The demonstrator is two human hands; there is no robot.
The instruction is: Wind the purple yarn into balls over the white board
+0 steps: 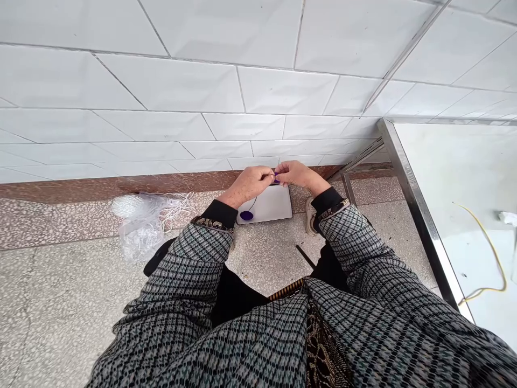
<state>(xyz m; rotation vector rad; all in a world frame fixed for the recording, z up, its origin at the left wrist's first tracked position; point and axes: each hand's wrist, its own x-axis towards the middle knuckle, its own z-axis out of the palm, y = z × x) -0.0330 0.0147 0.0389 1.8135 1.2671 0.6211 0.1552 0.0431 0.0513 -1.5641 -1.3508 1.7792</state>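
My left hand (253, 182) and my right hand (297, 174) meet over a shallow white box (271, 206) with a dark rim. Between my fingertips sits a small purple piece (277, 178), mostly covered by the fingers. Both hands are closed in a pinch on it. A thin dark thread (253, 203) hangs below my left hand and runs down to a purple oval (246, 215), which looks like a small ball of yarn, at the box's left end. Whether the thread joins the piece is hidden by my hand.
Left on the speckled floor lies a clear plastic bag (141, 231) with white cord (176, 209) spilling out. A metal-edged table (424, 215) stands right, with a yellow cord (495, 253) on top. A dark stick (306, 256) is near my knees. White tiled wall (194, 86) rises ahead.
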